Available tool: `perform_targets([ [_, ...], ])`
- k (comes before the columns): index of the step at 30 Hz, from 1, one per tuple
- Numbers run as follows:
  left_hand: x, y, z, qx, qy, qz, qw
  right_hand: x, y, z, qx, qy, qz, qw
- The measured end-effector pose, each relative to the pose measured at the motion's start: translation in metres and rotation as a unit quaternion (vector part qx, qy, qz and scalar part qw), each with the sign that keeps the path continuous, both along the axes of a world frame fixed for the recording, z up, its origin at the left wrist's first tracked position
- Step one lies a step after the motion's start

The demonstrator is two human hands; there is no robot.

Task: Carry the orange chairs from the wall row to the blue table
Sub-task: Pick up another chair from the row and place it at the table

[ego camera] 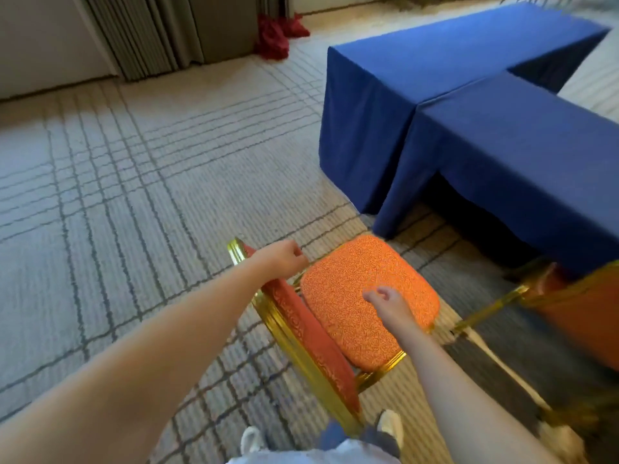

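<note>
Left hand (283, 262) curls its fingers over the far end of the gold-framed backrest (311, 336) of the orange chair (335, 296), gripping the top rail. Right hand (390, 304) is over the patterned seat with fingers loosely curled and holding nothing; whether it touches the cushion cannot be told. This chair stands on the carpet (134, 195) just in front of the person's white shoes (390, 425). Beyond both hands and to the right stands the blue table (502, 145), near the chair but apart from it. Right of the right hand a second orange chair (582, 313), blurred, sits against the table's near edge. Far beyond the left hand, red cloth (274, 38) lies by grey curtains (150, 31)
</note>
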State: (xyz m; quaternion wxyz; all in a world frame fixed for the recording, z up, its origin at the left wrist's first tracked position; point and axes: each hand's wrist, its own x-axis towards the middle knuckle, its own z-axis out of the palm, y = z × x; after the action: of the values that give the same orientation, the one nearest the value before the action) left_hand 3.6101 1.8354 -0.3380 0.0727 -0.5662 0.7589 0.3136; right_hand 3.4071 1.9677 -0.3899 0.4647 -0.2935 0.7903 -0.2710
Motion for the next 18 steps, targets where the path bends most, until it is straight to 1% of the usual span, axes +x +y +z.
perform_targets([
  [4,-0.002,0.001,-0.008,0.007,-0.004,-0.073,0.997,0.028,0.025,-0.003,0.028,0.004,-0.034,0.999],
  [8,-0.012,-0.012,-0.020,0.026,-0.038,-0.136,0.990,0.037,0.030,-0.007,0.052,0.000,-0.080,0.995],
  [12,-0.014,-0.033,-0.039,0.073,-0.068,-0.175,0.980,0.043,0.026,-0.018,0.079,-0.006,-0.112,0.991],
  [18,-0.014,-0.070,-0.065,0.102,-0.119,-0.201,0.967,0.048,0.017,-0.048,0.131,-0.030,-0.118,0.984],
])
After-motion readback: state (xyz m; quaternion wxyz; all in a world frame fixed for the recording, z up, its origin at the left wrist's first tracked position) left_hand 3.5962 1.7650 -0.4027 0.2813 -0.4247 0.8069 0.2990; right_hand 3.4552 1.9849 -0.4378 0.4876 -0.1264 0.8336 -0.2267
